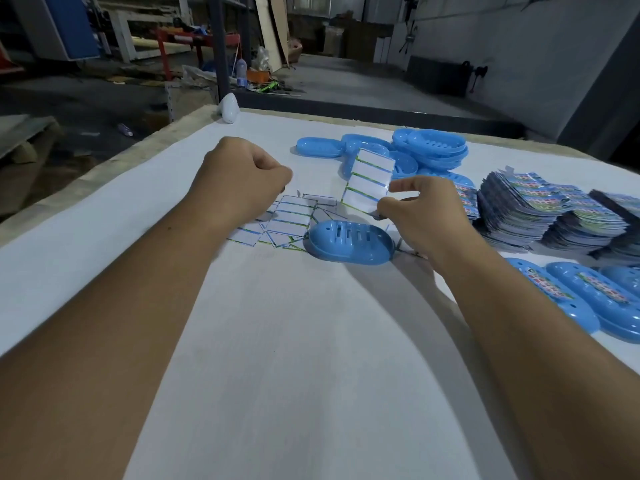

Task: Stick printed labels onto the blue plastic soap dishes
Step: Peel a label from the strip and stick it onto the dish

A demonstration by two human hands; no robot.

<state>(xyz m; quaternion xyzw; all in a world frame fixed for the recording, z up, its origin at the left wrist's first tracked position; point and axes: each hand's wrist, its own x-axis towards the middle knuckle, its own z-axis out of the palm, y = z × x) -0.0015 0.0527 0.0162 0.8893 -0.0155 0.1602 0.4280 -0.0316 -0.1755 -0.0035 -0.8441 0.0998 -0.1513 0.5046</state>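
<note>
While right hand (pixel 420 216) pinches backing strip (pixel 369 181) upright — left hand (pixel 242 178) fisted, contents unclear.

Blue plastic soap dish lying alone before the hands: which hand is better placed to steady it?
Probably left. The right hand pinches a white label strip; the left hand is curled, seemingly free, beside the dish.
</note>
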